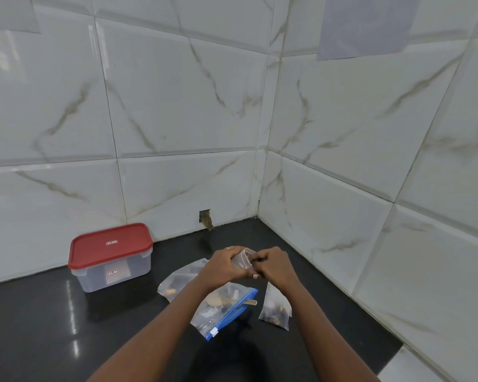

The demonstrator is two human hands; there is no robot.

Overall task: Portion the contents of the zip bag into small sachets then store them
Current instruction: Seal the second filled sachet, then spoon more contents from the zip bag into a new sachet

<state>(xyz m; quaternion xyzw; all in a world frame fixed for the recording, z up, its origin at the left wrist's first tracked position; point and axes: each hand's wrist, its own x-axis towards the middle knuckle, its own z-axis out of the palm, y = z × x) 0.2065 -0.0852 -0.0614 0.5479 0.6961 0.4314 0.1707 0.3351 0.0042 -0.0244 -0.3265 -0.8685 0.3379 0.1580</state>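
Over the black bench, the left hand and right hand grip a small clear sachet, fingers curled and pinching its mouth. The blue-zipped zip bag lies just nearer, a filled sachet at its right, a red-lidded box far left.

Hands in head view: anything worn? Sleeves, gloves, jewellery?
No gloves. The left hand has a thin ring on one finger; the right hand shows none. Both forearms are bare to the frame edge: no sleeves, watch or bracelet in view.
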